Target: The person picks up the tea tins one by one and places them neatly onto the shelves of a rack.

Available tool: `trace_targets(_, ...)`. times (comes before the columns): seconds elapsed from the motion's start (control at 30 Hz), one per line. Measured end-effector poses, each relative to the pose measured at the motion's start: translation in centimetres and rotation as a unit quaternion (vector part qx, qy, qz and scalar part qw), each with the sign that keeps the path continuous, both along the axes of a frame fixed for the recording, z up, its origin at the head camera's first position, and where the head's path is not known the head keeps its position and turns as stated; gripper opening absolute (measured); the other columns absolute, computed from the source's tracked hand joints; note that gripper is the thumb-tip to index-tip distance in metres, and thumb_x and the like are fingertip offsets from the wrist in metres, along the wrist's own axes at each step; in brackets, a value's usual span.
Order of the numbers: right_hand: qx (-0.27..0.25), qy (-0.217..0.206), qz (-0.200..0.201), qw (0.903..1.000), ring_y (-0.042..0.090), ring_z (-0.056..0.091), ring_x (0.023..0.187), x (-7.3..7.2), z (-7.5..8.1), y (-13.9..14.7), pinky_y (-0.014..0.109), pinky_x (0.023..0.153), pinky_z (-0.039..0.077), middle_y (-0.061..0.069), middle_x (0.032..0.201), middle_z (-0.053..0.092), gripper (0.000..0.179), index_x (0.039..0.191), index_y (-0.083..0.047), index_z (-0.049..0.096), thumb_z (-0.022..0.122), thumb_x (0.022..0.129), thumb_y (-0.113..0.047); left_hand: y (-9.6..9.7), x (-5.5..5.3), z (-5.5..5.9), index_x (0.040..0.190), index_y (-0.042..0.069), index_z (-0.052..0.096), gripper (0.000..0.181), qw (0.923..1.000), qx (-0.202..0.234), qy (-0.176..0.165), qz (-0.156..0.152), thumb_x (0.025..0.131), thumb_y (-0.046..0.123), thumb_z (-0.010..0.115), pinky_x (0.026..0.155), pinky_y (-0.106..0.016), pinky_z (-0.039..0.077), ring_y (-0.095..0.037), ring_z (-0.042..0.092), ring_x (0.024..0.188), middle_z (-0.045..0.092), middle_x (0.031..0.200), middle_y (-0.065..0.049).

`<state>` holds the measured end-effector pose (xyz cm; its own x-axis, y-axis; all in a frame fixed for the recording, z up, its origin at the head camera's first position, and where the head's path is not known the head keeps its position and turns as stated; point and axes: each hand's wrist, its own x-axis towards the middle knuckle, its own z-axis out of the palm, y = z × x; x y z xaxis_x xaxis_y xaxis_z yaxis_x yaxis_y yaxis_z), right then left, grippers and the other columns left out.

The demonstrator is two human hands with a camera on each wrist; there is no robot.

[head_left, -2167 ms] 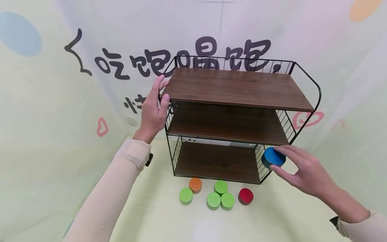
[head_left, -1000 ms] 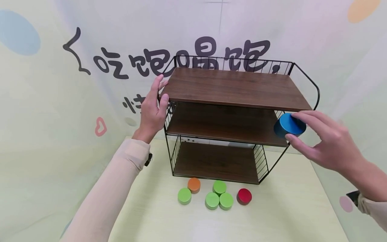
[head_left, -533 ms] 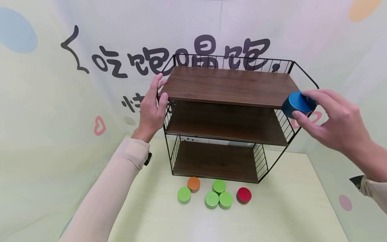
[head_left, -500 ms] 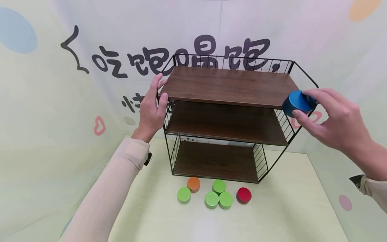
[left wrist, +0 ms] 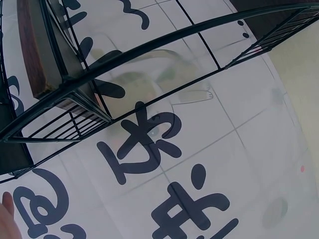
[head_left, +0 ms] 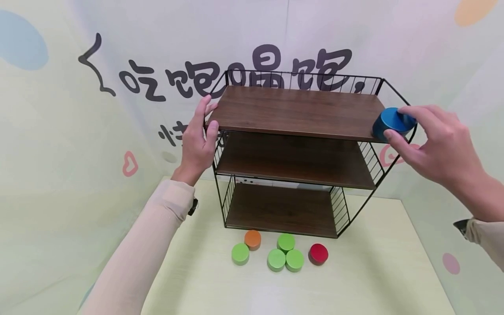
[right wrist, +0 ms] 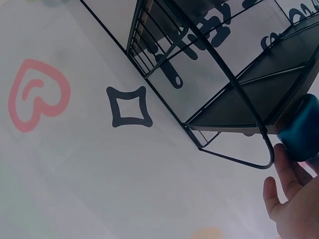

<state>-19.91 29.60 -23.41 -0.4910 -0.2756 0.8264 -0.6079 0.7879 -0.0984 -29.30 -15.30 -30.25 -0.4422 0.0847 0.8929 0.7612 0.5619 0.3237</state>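
My right hand pinches a short blue cylinder between thumb and fingers. The cylinder is at the front right corner of the top board on a three-tier shelf rack; whether it rests on the board cannot be told. In the right wrist view, the blue cylinder sits beside the board's edge, fingertips against it. My left hand holds the rack's upper left corner, thumb at the front edge and fingers along the side. Only a bit of the left hand shows in the left wrist view.
In front of the rack, on the pale table, lie an orange cylinder, a red cylinder and several green cylinders. A printed curtain hangs behind and at both sides. Black wire rails edge the rack.
My right hand has raised the blue cylinder from beside the lower tiers, past the middle one, to the top board's right corner. The left hand keeps its place on the rack.
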Motion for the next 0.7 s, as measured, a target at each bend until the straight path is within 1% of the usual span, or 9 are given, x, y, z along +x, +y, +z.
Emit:
trace_targets(0.07,0.002,-0.005,-0.004,1.0,0.038,0.058,0.09,-0.09,0.11,-0.02,0.051,0.084,0.037,0.024,0.095,0.067,0.057,0.113,0.006,0.067,0.065,0.091,-0.047,-0.03,0.06,0.02,0.149,0.006,0.04,0.053,1.0,-0.002,0.0,0.002,0.101,0.028,0.041,0.095,-0.042,0.041,-0.023,0.053,0.13,0.062,0.135,-0.013)
trace_targets(0.13,0.007,-0.008,-0.008,0.9999,0.039,0.058,0.091,-0.2,0.26,0.04,0.053,0.085,0.036,0.025,0.096,0.067,0.053,0.113,0.006,0.067,0.067,0.09,-0.042,0.0,0.04,0.02,0.149,0.006,0.041,0.053,1.0,0.001,0.002,0.001,0.1,0.028,0.041,0.095,-0.042,0.041,-0.023,0.054,0.129,0.062,0.134,-0.013)
trace_targets(0.27,0.021,-0.002,-0.023,0.9995,0.042,0.057,0.093,-0.41,0.53,0.18,0.053,0.085,0.032,0.026,0.095,0.067,0.056,0.112,0.005,0.068,0.064,0.09,-0.046,0.1,0.0,0.0,0.148,0.005,0.042,0.053,0.9999,0.009,0.004,-0.005,0.1,0.029,0.041,0.091,-0.042,0.04,-0.024,0.055,0.128,0.063,0.133,-0.014)
trace_targets(0.33,0.027,0.003,-0.032,0.9991,0.043,0.056,0.096,-0.5,0.58,0.28,0.053,0.082,0.03,0.027,0.094,0.068,0.057,0.111,0.005,0.068,0.064,0.089,-0.046,0.13,0.01,-0.01,0.148,0.005,0.042,0.053,0.9999,0.009,0.004,-0.005,0.1,0.03,0.04,0.094,-0.042,0.04,-0.022,0.055,0.128,0.063,0.133,-0.013)
trace_targets(0.4,0.03,0.002,-0.039,0.9988,0.043,0.055,0.098,-0.52,0.62,0.42,0.052,0.081,0.029,0.028,0.093,0.067,0.055,0.111,0.006,0.068,0.065,0.088,-0.043,0.11,0.03,-0.04,0.148,0.005,0.042,0.053,0.9999,0.008,0.002,-0.005,0.1,0.029,0.04,0.097,-0.042,0.04,-0.022,0.055,0.129,0.062,0.134,-0.013)
trace_targets(0.5,0.027,-0.002,-0.049,0.9984,0.042,0.054,0.1,-0.55,0.61,0.61,0.052,0.081,0.03,0.028,0.092,0.067,0.048,0.11,0.006,0.068,0.068,0.084,-0.035,0.05,0.05,-0.03,0.149,0.005,0.041,0.053,1.0,0.002,0.002,-0.003,0.101,0.028,0.041,0.099,-0.042,0.04,-0.023,0.054,0.129,0.062,0.134,-0.015)
trace_targets(0.7,0.023,-0.004,-0.052,0.9983,0.042,0.054,0.102,-0.58,0.53,0.69,0.051,0.083,0.03,0.027,0.093,0.067,0.047,0.109,0.007,0.068,0.067,0.084,-0.032,0.04,-0.07,-0.06,0.149,0.006,0.041,0.052,1.0,0.001,0.002,0.0,0.1,0.026,0.041,0.099,-0.042,0.04,-0.028,0.054,0.129,0.061,0.134,-0.016)
